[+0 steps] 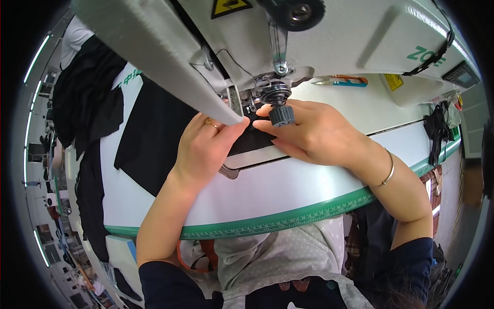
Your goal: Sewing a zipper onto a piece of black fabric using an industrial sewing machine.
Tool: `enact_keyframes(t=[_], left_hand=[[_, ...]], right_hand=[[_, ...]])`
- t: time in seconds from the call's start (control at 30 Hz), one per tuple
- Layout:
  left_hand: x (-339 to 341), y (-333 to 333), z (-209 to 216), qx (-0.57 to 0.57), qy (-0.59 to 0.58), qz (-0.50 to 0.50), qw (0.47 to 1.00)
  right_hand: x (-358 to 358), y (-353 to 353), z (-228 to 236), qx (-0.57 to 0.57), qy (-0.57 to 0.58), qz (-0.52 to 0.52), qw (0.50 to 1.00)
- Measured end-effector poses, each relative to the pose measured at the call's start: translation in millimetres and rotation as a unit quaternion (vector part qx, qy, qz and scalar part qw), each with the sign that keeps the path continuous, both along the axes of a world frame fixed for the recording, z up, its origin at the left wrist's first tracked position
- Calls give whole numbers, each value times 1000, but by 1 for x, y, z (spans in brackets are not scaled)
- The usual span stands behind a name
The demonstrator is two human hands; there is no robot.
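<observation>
White table point(267, 188), hands point(202, 147) point(321, 131) on black fabric point(251, 143)

Machine point(355, 31) has a blk/yel warning triangle point(230, 7) w/ a hand pic, plus big grn letters point(426, 55) on the R. Yel label point(393, 81) low down, too tiny to read tbh. Table point(242, 198) has grn chars point(128, 78) upper L, partly hidden, + white ruler marks point(278, 219) on its grn edge.
</observation>
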State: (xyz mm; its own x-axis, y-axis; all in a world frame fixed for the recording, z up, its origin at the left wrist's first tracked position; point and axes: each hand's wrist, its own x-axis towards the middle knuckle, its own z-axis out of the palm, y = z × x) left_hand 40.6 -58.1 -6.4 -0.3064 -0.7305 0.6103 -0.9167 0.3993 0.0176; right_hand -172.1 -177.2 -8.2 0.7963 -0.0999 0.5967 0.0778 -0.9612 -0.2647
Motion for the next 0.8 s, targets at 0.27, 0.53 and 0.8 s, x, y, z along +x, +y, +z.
enact_keyframes(t=[0.27,0.53,0.8], left_hand=[[0,5,3,55,-2,11,998],[-2,8,8,40,19,34,998],[6,-2,2,137,316,92,934]], right_hand=[[3,2,0,2,9,7,1000],[2,4,-1,9,12,0,1000],[13,1,-2,21,-30,-49,998]])
